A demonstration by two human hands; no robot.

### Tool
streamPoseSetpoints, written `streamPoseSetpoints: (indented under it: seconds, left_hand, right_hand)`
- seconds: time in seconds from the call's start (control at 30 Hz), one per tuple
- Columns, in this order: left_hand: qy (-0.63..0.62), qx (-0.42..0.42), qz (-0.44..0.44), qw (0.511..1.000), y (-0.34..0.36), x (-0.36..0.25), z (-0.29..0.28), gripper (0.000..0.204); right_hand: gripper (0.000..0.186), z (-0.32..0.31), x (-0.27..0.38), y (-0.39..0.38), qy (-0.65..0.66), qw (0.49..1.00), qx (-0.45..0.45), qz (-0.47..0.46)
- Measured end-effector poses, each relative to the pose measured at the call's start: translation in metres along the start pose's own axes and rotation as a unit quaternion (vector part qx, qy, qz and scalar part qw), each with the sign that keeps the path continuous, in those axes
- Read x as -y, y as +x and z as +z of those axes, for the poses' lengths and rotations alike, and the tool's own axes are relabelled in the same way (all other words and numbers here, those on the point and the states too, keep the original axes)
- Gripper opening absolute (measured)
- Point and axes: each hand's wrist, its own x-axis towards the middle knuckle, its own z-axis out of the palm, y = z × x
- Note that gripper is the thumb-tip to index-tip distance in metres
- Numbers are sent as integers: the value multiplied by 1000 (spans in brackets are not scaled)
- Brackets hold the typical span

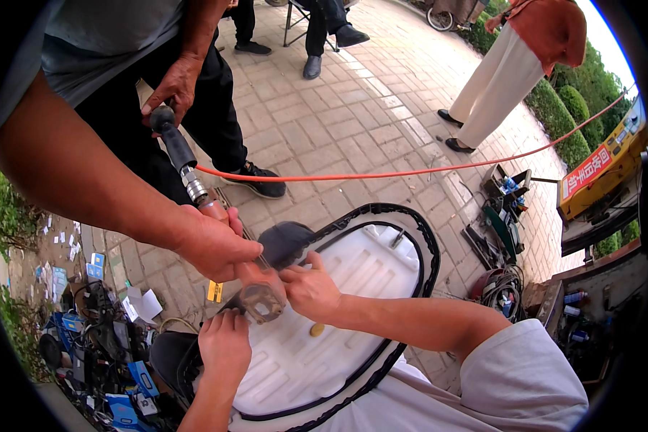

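Observation:
An upturned scooter seat (299, 363) lies across my lap, its white plastic base facing up and its black cover (426, 252) folded round the rim. My left hand (225, 347) is closed over the cover's left edge, fingers bent. My right hand (312, 289) is closed beside the head of a pneumatic staple gun (263, 291); whatever its fingertips grip is hidden. A co-worker's hand (216, 241) grips the gun, whose head is over the seat's left rim. The co-worker's other hand (174, 90) is by the black hose-end fitting. A small yellowish disc (317, 330) sits on the base.
An orange air hose (381, 175) stretches from the gun to the upper right. Parts and boxes (115, 353) pile up at lower left. At right are a toolbox (507, 189), coiled cables (502, 291) and a yellow vehicle (594, 176). Another person (511, 65) stands on the paving.

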Motion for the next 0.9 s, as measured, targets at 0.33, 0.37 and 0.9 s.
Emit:
streamPoseSetpoints:
  seconds: [0.33, 0.37, 0.9]
  left_hand:
    - [6, 10, -3, 1000, 0, -1, -2, 17]
    - [8, 10, -2, 1000, 0, -1, -3, 17]
    - [7, 25, -19, 999, -1, -3, -3, 14]
  right_hand:
    - [22, -1, -1, -2, -31, 999, 4, -13]
    - [22, -1, -1, -2, -32, 999, -2, -13]
    - [36, 0, -1, -2, 6, 1000, -11, -1]
